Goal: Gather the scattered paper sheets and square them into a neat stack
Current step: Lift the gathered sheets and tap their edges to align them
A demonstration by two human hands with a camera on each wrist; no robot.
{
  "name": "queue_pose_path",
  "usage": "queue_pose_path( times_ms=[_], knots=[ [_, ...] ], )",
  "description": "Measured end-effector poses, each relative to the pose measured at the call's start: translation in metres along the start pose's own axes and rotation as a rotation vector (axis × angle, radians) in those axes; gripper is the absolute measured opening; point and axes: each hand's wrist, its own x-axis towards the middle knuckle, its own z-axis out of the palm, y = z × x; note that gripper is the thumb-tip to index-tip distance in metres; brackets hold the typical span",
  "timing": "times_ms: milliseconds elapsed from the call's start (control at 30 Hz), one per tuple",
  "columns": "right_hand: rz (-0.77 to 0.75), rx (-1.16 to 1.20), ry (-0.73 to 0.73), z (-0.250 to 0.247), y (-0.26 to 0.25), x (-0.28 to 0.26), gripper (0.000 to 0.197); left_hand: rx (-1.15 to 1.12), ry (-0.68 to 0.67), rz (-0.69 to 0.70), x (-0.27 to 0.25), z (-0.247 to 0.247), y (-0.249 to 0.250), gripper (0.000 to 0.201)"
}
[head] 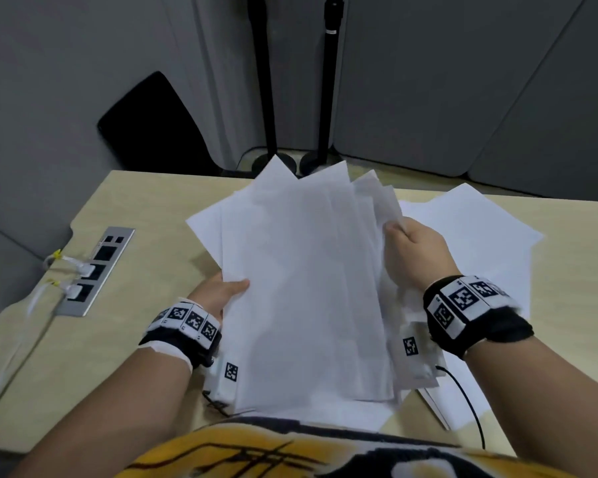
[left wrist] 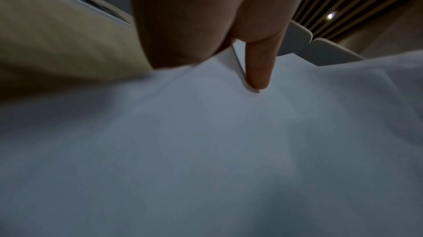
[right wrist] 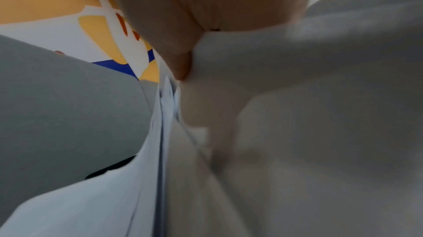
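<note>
A fanned bundle of white paper sheets [head: 301, 281] is held up above the beige desk [head: 142, 208], its far corners splayed apart. My left hand [head: 221, 291] grips the bundle's left edge, thumb on top; the left wrist view shows a finger [left wrist: 256, 71] pressed on the sheets [left wrist: 206, 150]. My right hand [head: 415, 246] pinches the right edge of the bundle; the right wrist view shows its thumb [right wrist: 181, 67] clamped on the layered paper edges [right wrist: 164, 132]. More loose sheets [head: 480, 229] lie flat on the desk to the right, under my right arm.
A metal socket panel [head: 94, 270] with white plugs and cables sits in the desk at left. Two black poles [head: 328, 81] on round bases stand behind the far edge. A thin black cable [head: 463, 395] runs from my right wrist across the lower sheets.
</note>
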Motion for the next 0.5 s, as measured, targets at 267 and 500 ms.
queue_pose_path(
  times_ms=[267,500],
  knots=[
    [-0.214,-0.382,-0.017,-0.001,-0.010,-0.001,0.032,0.111,-0.072,-0.145,0.008,0.009,-0.035,0.045],
    [-0.257,-0.201,0.095,-0.007,-0.013,-0.001,0.031,0.131,-0.060,-0.138,0.012,0.010,-0.035,0.046]
  ],
)
